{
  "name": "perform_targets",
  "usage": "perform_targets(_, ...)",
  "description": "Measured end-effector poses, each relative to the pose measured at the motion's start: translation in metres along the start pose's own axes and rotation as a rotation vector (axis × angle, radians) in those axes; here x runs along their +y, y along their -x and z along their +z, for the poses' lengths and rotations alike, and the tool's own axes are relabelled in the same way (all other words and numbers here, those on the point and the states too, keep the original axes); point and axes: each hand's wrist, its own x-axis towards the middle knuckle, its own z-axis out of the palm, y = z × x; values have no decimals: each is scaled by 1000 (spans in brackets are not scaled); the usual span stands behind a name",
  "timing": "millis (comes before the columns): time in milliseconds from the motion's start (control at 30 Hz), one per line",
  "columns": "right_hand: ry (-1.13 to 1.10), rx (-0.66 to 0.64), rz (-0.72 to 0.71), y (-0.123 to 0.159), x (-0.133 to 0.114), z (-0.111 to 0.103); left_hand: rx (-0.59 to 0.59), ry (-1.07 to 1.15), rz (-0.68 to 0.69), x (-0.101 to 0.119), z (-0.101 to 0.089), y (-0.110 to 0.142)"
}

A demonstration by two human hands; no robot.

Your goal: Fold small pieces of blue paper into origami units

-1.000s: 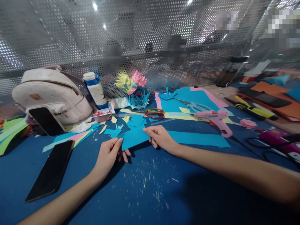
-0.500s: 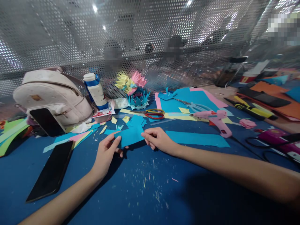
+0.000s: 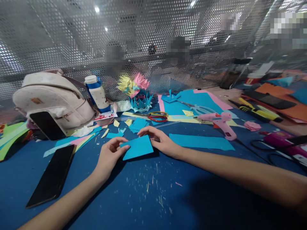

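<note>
A small rectangle of blue paper (image 3: 139,147) is held tilted just above the table. My left hand (image 3: 110,154) pinches its left edge, thumb on top. My right hand (image 3: 161,141) has its fingers curled at the upper right edge, partly behind the sheet, so their exact grip is hidden. Just beyond lie cut blue paper pieces (image 3: 138,124) and scissors with red and yellow handles (image 3: 158,117). A long blue paper strip (image 3: 201,141) rests to the right of my right hand.
A pink glue gun (image 3: 219,120) and light-blue-handled scissors (image 3: 201,108) lie at right. Folded paper flowers (image 3: 141,99) stand at the back beside a bottle (image 3: 97,94) and a backpack (image 3: 52,95). A dark phone (image 3: 52,175) lies at left; paper scraps dot the table.
The blue paper has turned its face toward me and come slightly nearer. My right fingers have shifted from its right corner to behind its upper edge; the left hand still pinches it.
</note>
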Motion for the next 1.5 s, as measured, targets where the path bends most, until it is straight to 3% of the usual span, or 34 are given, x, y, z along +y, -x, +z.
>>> perform_targets(133, 98, -73, -25, 1, -4, -1, -14, -24, -23, 2, 1, 0)
perform_targets(533, 96, -112, -33, 0, -3, -1, -14, 16, -79, 2, 3, -1)
perform_targets(767, 65, -202, -133, 1, -7, -2, -9, 23, -86, 3, 3, 0)
perform_targets(900, 76, -189, -102, 0, -6, -3, 9, -10, -1, 2, 2, 1)
perform_targets(1067, 55, -171, 48, -1, -2, -3, -3, -123, 199, 5, 2, 2)
perform_targets(1200, 99, -290, 73, -1, -2, -1, -2, -490, 469, 12, 7, 11)
perform_targets(1267, 166, -321, 56, -1, -3, 0, -97, -663, 574, 14, 11, 15)
perform_targets(1367, 241, -325, 39, 0, -4, 1, -259, -720, 584, 13, 15, 18)
perform_targets(1500, 232, -337, 13, 0, -5, 1, -249, -675, 476, 11, 15, 19)
